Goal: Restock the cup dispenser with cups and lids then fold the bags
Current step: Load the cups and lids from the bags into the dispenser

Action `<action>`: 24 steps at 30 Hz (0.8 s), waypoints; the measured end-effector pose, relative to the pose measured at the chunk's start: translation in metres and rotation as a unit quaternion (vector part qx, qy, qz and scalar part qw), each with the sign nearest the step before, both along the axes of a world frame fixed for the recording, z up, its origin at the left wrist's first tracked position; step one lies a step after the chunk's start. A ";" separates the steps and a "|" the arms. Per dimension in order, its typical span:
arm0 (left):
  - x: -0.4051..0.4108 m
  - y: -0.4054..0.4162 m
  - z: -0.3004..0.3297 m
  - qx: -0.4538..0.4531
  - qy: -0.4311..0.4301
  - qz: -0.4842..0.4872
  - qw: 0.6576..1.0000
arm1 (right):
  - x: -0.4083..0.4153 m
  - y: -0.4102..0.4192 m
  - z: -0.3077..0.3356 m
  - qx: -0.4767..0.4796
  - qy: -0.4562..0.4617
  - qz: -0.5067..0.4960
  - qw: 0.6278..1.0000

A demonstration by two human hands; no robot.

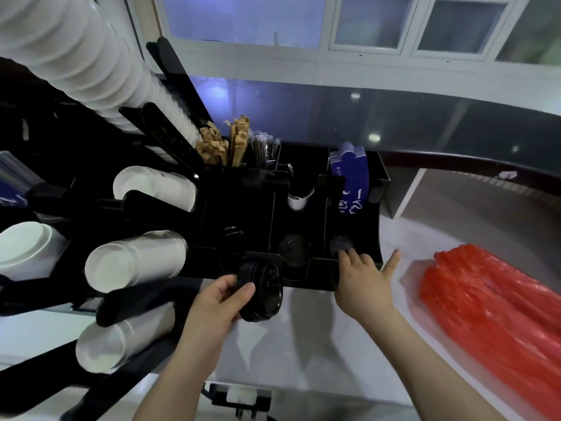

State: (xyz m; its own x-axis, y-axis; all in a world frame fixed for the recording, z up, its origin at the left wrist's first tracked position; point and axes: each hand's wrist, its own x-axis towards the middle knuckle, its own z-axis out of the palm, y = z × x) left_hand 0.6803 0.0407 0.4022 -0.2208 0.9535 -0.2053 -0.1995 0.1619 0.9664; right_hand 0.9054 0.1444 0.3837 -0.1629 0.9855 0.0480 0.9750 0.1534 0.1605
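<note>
A black cup dispenser (pixel 358 220) stands on the white counter, with lid slots along its front. My left hand (pixel 218 302) grips a stack of black lids (pixel 261 291) just in front of the left-middle slot. My right hand (pixel 364 279) reaches into the rightmost slot, fingertips on a black lid (pixel 340 244) lying there, thumb spread out to the right. Another black lid (pixel 293 247) lies in the middle slot. Stacks of white cups (pixel 136 262) stick out of the dispenser's tubes on the left. A pile of red bags (pixel 491 311) lies on the counter at the right.
Brown stir sticks (pixel 221 144), wrapped straws (pixel 264 147) and blue sleeves (pixel 349 174) fill the dispenser's back compartments. A long white cup stack (pixel 76 53) rises at the upper left. A dark glossy counter ledge (pixel 425 126) runs behind.
</note>
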 end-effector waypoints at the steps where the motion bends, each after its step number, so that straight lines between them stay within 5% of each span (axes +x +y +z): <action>1: 0.001 0.000 0.000 -0.002 0.001 -0.001 1.000 | 0.000 0.002 0.002 0.002 0.006 -0.002 1.000; 6: 0.005 0.001 0.000 -0.012 -0.012 -0.013 1.000 | 0.004 -0.004 0.003 -0.037 0.037 0.005 0.999; 9: 0.006 -0.001 -0.002 -0.018 -0.003 -0.028 0.999 | 0.002 -0.027 0.002 -0.001 0.157 0.028 0.987; 11: 0.007 -0.003 -0.005 -0.024 0.005 -0.039 0.999 | -0.002 -0.046 0.001 0.022 0.272 0.080 0.959; 14: 0.011 -0.008 -0.010 -0.033 0.017 -0.057 0.998 | -0.010 -0.073 0.000 -0.064 0.398 0.154 0.902; 17: 0.018 -0.018 -0.010 -0.025 0.041 -0.089 0.995 | -0.018 -0.097 -0.001 -0.144 0.452 0.185 0.861; 24: 0.025 -0.064 0.003 0.001 0.071 -0.125 0.990 | -0.034 -0.149 0.006 -0.125 0.568 0.138 0.802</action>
State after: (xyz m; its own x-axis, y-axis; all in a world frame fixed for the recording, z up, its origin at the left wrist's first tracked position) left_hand 0.7052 -0.0234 0.4050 -0.0038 0.9823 -0.1873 -0.0158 0.1872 0.9822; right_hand 0.8712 -0.0048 0.3900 -0.3672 0.9214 0.1270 0.3934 0.2776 -0.8765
